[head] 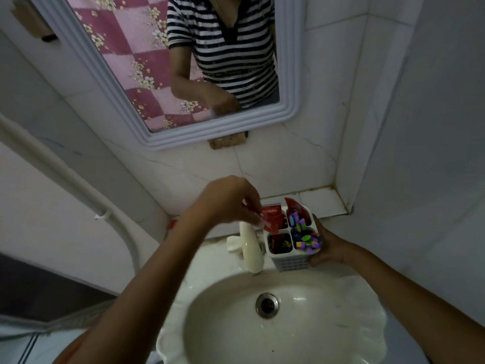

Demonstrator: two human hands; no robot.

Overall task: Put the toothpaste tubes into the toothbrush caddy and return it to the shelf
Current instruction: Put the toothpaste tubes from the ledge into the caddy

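Above the sink point(286, 337), the right hand point(328, 248) is gripping the upright white caddy point(291, 261). The left hand point(233, 200) is pinching a red toothpaste tube point(271, 219) with closed fingertips, its long axis slanting down into the far-left compartment.

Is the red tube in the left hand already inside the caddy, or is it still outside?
Partly in. The left hand pinches the tube, whose lower end dips into the back-left compartment of the caddy.
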